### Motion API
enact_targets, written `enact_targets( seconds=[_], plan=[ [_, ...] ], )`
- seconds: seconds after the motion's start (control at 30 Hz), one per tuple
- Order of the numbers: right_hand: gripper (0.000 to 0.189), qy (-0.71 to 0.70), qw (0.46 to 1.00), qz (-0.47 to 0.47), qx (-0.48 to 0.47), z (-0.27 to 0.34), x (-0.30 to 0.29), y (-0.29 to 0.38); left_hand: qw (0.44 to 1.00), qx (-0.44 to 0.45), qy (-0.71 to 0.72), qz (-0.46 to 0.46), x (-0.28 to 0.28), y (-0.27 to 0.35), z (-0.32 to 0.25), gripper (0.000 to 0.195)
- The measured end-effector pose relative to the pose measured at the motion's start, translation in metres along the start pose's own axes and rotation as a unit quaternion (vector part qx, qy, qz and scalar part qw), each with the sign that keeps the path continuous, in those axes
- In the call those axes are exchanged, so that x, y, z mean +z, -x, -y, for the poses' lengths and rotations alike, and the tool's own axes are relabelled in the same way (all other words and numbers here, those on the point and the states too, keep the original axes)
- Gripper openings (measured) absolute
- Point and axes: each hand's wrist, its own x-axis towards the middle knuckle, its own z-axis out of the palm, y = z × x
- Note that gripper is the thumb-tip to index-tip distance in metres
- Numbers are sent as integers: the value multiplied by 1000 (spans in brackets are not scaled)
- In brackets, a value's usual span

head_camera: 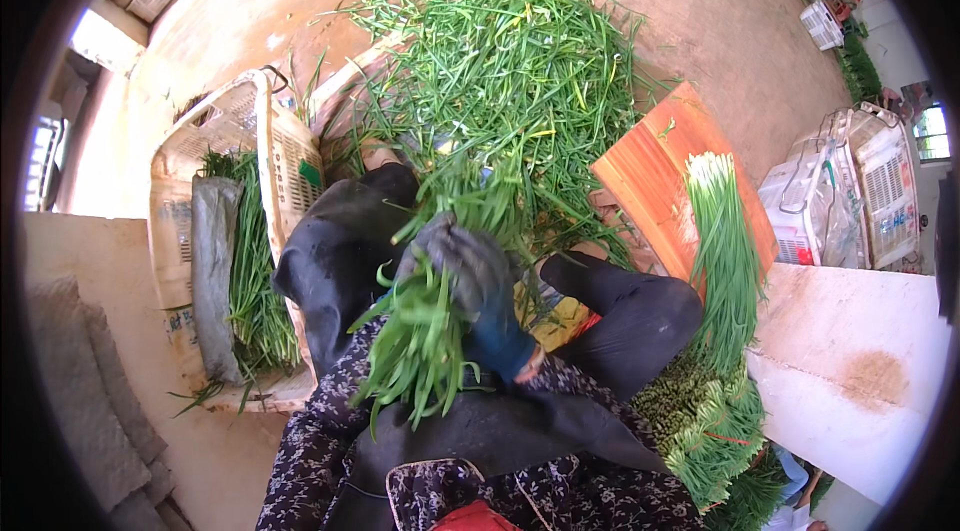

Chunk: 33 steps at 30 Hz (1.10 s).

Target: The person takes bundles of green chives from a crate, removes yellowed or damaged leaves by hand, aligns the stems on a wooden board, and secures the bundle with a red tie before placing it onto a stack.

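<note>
A bunch of long green leaves point(420, 340), like garlic chives, is held above my lap. My right hand point(480, 283), in a grey and blue glove, closes around its middle. My left hand point(421, 250), gloved too, is mostly hidden behind the leaves and the right hand, so its grip cannot be made out. Just beyond my hands a large heap of loose green leaves point(517, 66) covers the floor. To the right, a bundle of chives point(724, 246) with pale ends lies on an orange wooden board point(645, 163).
At left stands a plastic crate point(266, 156) holding greens and a grey rolled sheet point(217, 276). Tied bundles of greens point(712, 433) are stacked at lower right. A white board point(847, 373) and plastic crates point(877, 186) stand farther right. Part of another person point(795, 486) shows at the lower right edge.
</note>
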Motion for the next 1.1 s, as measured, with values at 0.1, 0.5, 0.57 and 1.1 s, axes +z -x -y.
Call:
enact_targets(
  seconds=[0.1, 0.5, 0.57, 1.1],
  plan=[
    [52, -35, 991, 108, -77, 23, -14, 29, 943, 106, -239, -208, -23, 38, -11, 61],
    [83, -91, 981, 124, 121, -42, 29, -3, 652, 28, -692, -307, 37, 212, 54, 32],
    [61, -164, 959, 198, 123, -63, 61, 11, 704, -4, -612, -361, 20, 255, 67, 28],
    [26, -410, 710, 293, 492, -37, 101, 41, 755, 59, -511, -407, 1, 284, 108, 50]
  ],
)
